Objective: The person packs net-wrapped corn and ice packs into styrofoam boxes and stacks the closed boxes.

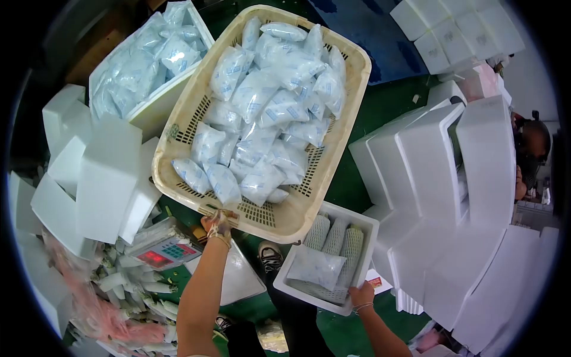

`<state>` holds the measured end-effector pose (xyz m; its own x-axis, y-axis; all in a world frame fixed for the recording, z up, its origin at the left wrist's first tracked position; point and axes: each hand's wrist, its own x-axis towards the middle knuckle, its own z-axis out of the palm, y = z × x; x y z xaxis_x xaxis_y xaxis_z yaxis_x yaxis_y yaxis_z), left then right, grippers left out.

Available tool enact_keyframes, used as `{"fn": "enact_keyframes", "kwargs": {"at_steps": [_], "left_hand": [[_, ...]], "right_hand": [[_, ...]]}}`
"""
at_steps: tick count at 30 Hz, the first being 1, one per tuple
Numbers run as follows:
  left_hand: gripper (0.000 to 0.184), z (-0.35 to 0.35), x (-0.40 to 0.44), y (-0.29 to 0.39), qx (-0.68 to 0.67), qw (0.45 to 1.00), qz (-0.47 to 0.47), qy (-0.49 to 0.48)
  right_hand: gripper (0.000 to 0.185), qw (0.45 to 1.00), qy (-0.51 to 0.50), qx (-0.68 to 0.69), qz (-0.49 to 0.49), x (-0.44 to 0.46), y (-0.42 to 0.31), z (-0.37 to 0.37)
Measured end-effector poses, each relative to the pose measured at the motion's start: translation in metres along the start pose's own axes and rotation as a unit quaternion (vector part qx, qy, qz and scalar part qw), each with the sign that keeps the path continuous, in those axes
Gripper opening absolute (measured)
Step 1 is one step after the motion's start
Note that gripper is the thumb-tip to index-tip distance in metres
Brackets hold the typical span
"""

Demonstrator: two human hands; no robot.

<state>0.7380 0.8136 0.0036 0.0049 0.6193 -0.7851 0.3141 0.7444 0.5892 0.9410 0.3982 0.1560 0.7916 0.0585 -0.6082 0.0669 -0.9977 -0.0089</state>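
My left hand (218, 225) is closed on the near rim of a large cream plastic basket (169, 159), beside its handle slot. Ice packs (257, 92), clear bags with blue print, are heaped inside the basket. At the lower right, my right hand (361, 296) grips the corner of a small white foam box (372, 238), fingers partly hidden by its wall. Several long items in white foam netting (352, 250) lie in that box, and one ice pack (316, 266) rests on top of them. The box sits close to the basket's near right corner.
Another foam box (172, 89) full of ice packs stands upper left. White foam boxes (410, 160) are stacked along the right, foam pieces (110, 178) on the left. A digital scale (163, 251) stands near long pale vegetables (119, 279). Another person (531, 143) is at far right.
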Motion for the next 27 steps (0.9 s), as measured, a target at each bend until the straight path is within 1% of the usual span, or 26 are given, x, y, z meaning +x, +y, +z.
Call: {"fn": "enact_keyframes", "kwargs": {"at_steps": [1, 2, 3, 6, 7, 8, 9, 10, 11, 12, 13, 14, 15, 16, 17, 18, 19, 20, 21, 23, 24, 26, 27], "left_hand": [[0.046, -0.002, 0.004, 0.000, 0.040, 0.998, 0.042, 0.014], [0.048, -0.001, 0.009, -0.001, -0.032, 0.999, 0.009, 0.018], [0.051, 0.004, 0.002, 0.003, -0.100, 0.994, -0.031, 0.018], [0.039, -0.015, 0.024, -0.028, -0.082, 0.997, -0.006, 0.003], [0.034, -0.013, 0.004, 0.002, -0.085, 0.996, -0.002, 0.027], [0.032, -0.019, -0.007, 0.029, -0.101, 0.995, -0.003, 0.013], [0.029, -0.024, -0.014, 0.041, -0.109, 0.994, -0.018, -0.003], [0.029, -0.037, 0.005, 0.033, -0.060, 0.998, -0.002, 0.015], [0.025, -0.053, 0.021, 0.033, -0.022, 1.000, 0.004, -0.006], [0.023, -0.074, 0.030, 0.037, 0.015, 0.998, -0.003, -0.057], [0.023, -0.098, 0.035, 0.040, 0.040, 0.992, -0.026, -0.117], [0.026, -0.121, 0.036, 0.046, 0.034, 0.982, -0.057, -0.177], [0.031, -0.121, 0.046, 0.058, -0.032, 0.989, -0.140, -0.018], [0.030, -0.146, 0.067, 0.044, -0.077, 0.995, -0.055, -0.036], [0.031, -0.179, 0.075, 0.032, -0.118, 0.991, 0.030, -0.049], [0.030, -0.160, 0.089, 0.031, -0.123, 0.990, 0.024, -0.064], [0.030, -0.166, 0.085, 0.036, -0.119, 0.990, 0.029, -0.070], [0.030, -0.166, 0.075, 0.038, -0.099, 0.994, 0.019, -0.031], [0.031, -0.156, 0.069, 0.042, -0.081, 0.997, 0.013, 0.005], [0.030, -0.138, 0.063, 0.043, -0.144, 0.989, 0.029, 0.027], [0.028, -0.145, 0.071, 0.042, -0.141, 0.990, 0.020, -0.020], [0.020, -0.119, 0.059, 0.063, -0.098, 0.993, -0.040, 0.051], [0.017, -0.093, 0.036, 0.083, -0.076, 0.990, -0.069, 0.096]], "right_hand": [[0.038, 1.000, -0.008, 0.000, -0.001, 0.003, -0.006, -0.004], [0.037, 1.000, -0.026, 0.011, 0.012, 0.003, -0.013, -0.010], [0.036, 1.000, -0.015, 0.021, 0.006, 0.002, -0.024, -0.018], [0.036, 0.999, -0.014, 0.028, 0.015, -0.010, -0.036, -0.029], [0.037, 0.997, -0.016, 0.071, -0.016, -0.004, -0.040, -0.031], [0.038, 0.993, -0.019, 0.110, -0.039, -0.001, -0.045, -0.034], [0.040, 0.988, -0.027, 0.141, -0.049, -0.008, -0.043, -0.037], [0.043, 0.986, 0.015, 0.136, -0.100, -0.010, -0.045, -0.037], [0.045, 0.990, -0.020, 0.106, -0.094, -0.010, -0.058, -0.047], [0.042, 0.995, -0.056, 0.072, -0.044, -0.010, -0.046, -0.047], [0.038, 0.995, -0.084, 0.041, 0.030, -0.009, -0.040, -0.052], [0.034, 0.996, -0.078, 0.032, -0.028, -0.005, -0.046, -0.054], [0.034, 0.998, -0.057, 0.016, -0.024, 0.003, -0.065, -0.053], [0.034, 0.999, -0.037, 0.034, -0.019, 0.005, -0.072, -0.056], [0.034, 0.999, -0.025, 0.009, -0.044, 0.006, -0.070, -0.059], [0.035, 0.998, -0.009, -0.023, -0.062, 0.027, -0.083, -0.068], [0.036, 0.995, -0.001, -0.044, -0.087, 0.030, -0.090, -0.069], [0.040, 0.990, -0.039, -0.089, -0.103, 0.038, -0.091, -0.072], [0.042, 0.987, -0.028, -0.113, -0.114, 0.049, -0.099, -0.079], [0.047, 0.978, -0.001, -0.158, -0.136, 0.074, -0.116, -0.091], [0.047, 0.977, -0.001, -0.153, -0.148, 0.086, -0.123, -0.094], [0.048, 0.973, -0.004, -0.152, -0.172, 0.114, -0.132, -0.101], [0.049, 0.970, -0.008, -0.156, -0.185, 0.127, -0.135, -0.105]]}}
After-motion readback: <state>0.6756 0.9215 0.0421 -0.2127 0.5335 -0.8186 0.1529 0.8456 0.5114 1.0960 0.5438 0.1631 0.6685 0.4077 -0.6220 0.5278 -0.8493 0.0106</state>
